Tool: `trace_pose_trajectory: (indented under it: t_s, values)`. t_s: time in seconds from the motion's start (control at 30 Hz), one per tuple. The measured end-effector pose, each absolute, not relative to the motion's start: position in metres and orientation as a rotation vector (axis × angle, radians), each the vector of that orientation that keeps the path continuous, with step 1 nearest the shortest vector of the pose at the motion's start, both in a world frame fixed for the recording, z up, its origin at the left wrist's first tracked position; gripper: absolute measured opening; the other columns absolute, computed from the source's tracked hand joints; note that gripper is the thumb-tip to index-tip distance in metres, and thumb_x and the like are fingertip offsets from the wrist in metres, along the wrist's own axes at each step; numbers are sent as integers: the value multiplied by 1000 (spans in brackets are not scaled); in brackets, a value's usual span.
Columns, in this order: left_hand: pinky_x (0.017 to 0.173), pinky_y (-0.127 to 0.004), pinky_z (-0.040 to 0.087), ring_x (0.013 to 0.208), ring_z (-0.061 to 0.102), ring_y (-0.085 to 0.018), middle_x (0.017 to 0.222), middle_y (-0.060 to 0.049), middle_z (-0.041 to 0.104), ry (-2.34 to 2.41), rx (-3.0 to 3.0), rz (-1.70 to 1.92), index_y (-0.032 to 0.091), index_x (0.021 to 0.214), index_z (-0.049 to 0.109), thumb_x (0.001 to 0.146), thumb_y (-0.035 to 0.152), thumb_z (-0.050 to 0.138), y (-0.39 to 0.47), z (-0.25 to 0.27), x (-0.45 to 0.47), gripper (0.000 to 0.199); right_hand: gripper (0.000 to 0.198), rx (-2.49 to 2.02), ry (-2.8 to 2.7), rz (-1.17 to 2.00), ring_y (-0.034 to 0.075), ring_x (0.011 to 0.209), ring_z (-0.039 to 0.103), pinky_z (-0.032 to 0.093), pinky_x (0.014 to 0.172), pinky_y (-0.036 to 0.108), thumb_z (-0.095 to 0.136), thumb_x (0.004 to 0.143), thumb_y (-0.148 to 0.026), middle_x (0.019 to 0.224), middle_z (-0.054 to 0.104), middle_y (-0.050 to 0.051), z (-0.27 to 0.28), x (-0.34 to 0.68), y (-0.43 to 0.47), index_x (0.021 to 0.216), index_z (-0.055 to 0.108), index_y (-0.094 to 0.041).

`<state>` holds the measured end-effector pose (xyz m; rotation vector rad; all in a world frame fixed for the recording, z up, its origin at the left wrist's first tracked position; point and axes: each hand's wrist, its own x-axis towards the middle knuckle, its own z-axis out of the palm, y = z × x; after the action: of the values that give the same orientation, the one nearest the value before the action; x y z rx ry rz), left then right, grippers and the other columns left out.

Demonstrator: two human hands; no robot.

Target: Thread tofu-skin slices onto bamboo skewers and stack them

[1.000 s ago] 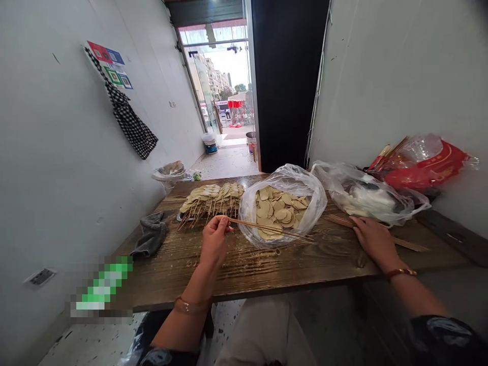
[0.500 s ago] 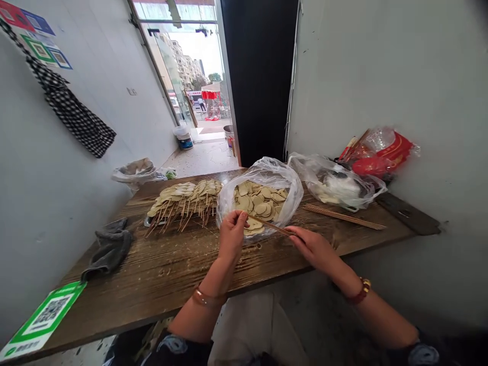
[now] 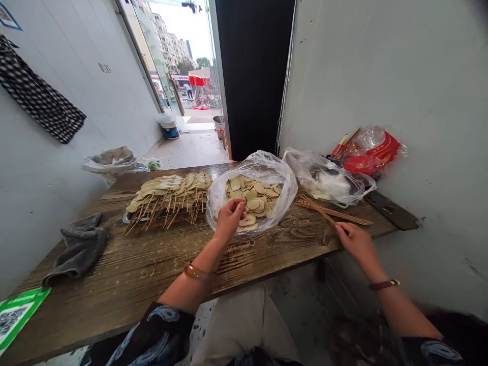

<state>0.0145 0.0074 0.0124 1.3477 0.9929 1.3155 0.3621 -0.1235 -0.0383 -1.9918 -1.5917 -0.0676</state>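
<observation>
My left hand [image 3: 229,219] is closed in a pinch at the near edge of a clear plastic bag [image 3: 290,185]; what its fingertips hold, if anything, is too small to make out. Inside the open bag lie many thin, pale yellow round slices [image 3: 253,193]. To the right, my right hand [image 3: 356,246] is closed on the near ends of a few thin wooden skewers [image 3: 322,212]. Their far ends reach across a loose bundle of skewers [image 3: 353,218] lying on the table. Left of the bag, threaded slices [image 3: 168,189] are piled on a metal tray [image 3: 127,217], their sticks pointing towards me.
The wooden table [image 3: 160,274] carries a grey cloth [image 3: 82,246] at left and a green QR-code card [image 3: 19,312] at its corner. Behind the skewers sit another plastic bag [image 3: 331,183] and red packaging [image 3: 377,152]. A dark flat board [image 3: 392,211] lies at the right end.
My right hand has moved right, away from my left, carrying skewers over to the bundle. My left hand stays pinched beside the bag. The view has shifted right.
</observation>
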Motion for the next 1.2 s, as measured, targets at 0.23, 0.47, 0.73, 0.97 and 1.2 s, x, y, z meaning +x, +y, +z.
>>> trace_pose_trajectory:
  t_s: [0.23, 0.47, 0.73, 0.97, 1.2]
  values:
    - [49, -20, 41, 49, 53, -8, 64, 1, 58, 998, 1343, 1362, 14, 88, 62, 71, 39, 64, 21, 8, 12, 30, 34, -2033, -1674, -196, 20, 85, 62, 44, 74, 29, 39, 91, -33, 89, 68, 8, -48, 341, -76, 92, 71, -20]
    - [47, -19, 40, 48, 51, -7, 64, 1, 58, 979, 1219, 1433, 14, 86, 62, 71, 38, 64, 21, -4, 0, 28, 37, -2044, -1566, -233, 22, 88, 61, 45, 77, 31, 39, 90, -35, 96, 67, 10, -55, 362, -68, 97, 71, -19]
    - [47, -20, 39, 48, 51, -8, 63, 1, 58, 951, 1234, 1367, 14, 85, 61, 72, 35, 63, 17, 1, 2, 25, 35, -2010, -1647, -101, 22, 88, 62, 46, 77, 33, 44, 86, -35, 95, 69, 10, -48, 364, -71, 101, 72, -18]
    - [47, -20, 39, 47, 51, -8, 62, 1, 58, 947, 1186, 1396, 14, 83, 62, 70, 34, 64, 17, 1, -1, 24, 35, -2076, -1624, -102, 23, 85, 65, 48, 73, 32, 46, 84, -41, 91, 72, 7, -49, 354, -68, 87, 74, -20]
    - [46, -20, 38, 46, 50, -8, 59, 1, 58, 934, 1177, 1387, 14, 80, 62, 71, 32, 63, 14, 1, 0, 20, 37, -2144, -1606, -129, 24, 82, 66, 47, 68, 31, 45, 83, -39, 89, 73, 7, -50, 351, -65, 82, 76, -19]
